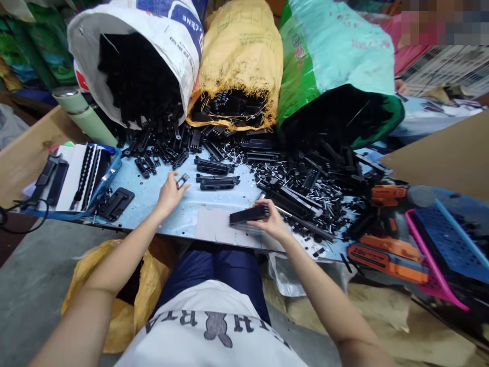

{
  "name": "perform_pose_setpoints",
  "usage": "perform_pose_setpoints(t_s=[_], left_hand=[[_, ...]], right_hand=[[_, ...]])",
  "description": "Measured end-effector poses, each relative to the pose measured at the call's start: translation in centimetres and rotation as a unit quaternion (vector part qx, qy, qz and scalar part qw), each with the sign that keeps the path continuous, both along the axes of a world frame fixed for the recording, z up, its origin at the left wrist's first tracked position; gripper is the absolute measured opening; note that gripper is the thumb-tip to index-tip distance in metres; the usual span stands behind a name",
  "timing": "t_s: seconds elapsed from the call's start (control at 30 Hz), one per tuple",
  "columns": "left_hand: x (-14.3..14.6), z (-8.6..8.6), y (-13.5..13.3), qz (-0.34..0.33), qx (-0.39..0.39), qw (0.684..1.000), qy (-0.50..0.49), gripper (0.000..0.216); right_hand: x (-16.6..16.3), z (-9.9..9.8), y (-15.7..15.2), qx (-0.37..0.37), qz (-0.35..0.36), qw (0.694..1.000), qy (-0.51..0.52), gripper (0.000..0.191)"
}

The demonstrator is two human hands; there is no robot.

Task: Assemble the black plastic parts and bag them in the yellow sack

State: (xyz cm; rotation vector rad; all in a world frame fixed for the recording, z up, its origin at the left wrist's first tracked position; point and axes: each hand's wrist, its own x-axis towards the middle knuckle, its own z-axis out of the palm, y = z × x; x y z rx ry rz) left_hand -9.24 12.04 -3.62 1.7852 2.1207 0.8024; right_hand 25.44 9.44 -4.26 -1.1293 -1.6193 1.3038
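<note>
My right hand [272, 220] is closed on a long black plastic part [246, 215], holding it just over a pale board [208, 224] at the table's front edge. In my left hand [170, 195], pinched between thumb and fingers, is a small black clip-like piece [183, 180] with a light spot on it. Between the hands, farther back, two black folded plastic assemblies [217, 182] lie one behind the other. To the right of my right hand, loose metal pins [317, 196] are mixed with black parts.
Three sacks of black parts, a white sack [126, 25], a yellow sack [244, 51] and a green sack [340, 56], line the back. At left stand a blue basket [110, 178] and a green flask [86, 117]. An orange power drill [385, 196] and pink basket [439, 285] are at right.
</note>
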Motion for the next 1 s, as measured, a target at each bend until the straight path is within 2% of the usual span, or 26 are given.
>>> perform_pose_setpoints(t_s=[0.07, 0.13, 0.27, 0.4, 0.53, 0.63, 0.7, 0.77, 0.83, 0.87, 0.93, 1.0], left_hand=[[0.8, 0.0, -2.6, -0.045, 0.008, 0.999, -0.02, 0.035], [2.4, 0.0, -4.2, -0.094, 0.031, 0.994, -0.036, 0.026], [5.8, 0.2, -5.5, -0.174, 0.066, 0.977, -0.105, 0.029], [7.1, 0.7, -6.3, -0.157, 0.086, 0.974, -0.142, 0.031], [7.0, 0.8, -7.1, -0.136, 0.086, 0.974, -0.158, 0.032], [7.6, 0.5, -7.4, -0.131, 0.079, 0.971, -0.184, 0.031], [8.5, 0.3, -7.6, -0.131, 0.071, 0.966, -0.211, 0.031], [9.7, 0.3, -7.9, -0.141, 0.067, 0.959, -0.239, 0.031], [10.7, 0.6, -8.1, -0.156, 0.067, 0.951, -0.258, 0.033], [11.2, 0.8, -8.1, -0.159, 0.07, 0.949, -0.263, 0.034], [11.7, 1.5, -8.2, -0.15, 0.081, 0.949, -0.264, 0.035], [11.8, 2.1, -8.2, -0.14, 0.094, 0.954, -0.25, 0.035]], right_hand=[[2.4, 0.6, -0.3, 0.082, 0.022, 0.987, -0.136, 0.046], [3.5, 1.3, -0.4, 0.154, 0.057, 0.959, -0.23, 0.039], [2.9, 2.8, -0.6, 0.257, 0.067, 0.9, -0.345, 0.049], [3.1, 3.0, -0.7, 0.276, 0.065, 0.856, -0.432, 0.041], [3.8, 1.8, -1.1, 0.279, 0.073, 0.838, -0.463, 0.046], [2.1, 0.8, -1.4, 0.287, 0.117, 0.829, -0.465, 0.045], [-0.1, 0.6, -1.5, 0.273, 0.127, 0.847, -0.437, 0.045], [-2.6, 0.6, -1.6, 0.219, 0.094, 0.906, -0.35, 0.046], [-4.9, 0.9, -1.7, 0.109, 0.049, 0.971, -0.206, 0.051], [-5.8, 1.1, -1.8, 0.045, 0.035, 0.99, -0.131, 0.054], [-7.0, 1.5, -1.9, -0.054, 0.037, 0.998, -0.019, 0.059], [-7.2, 2.1, -1.7, -0.071, 0.059, 0.995, 0.022, 0.062]])
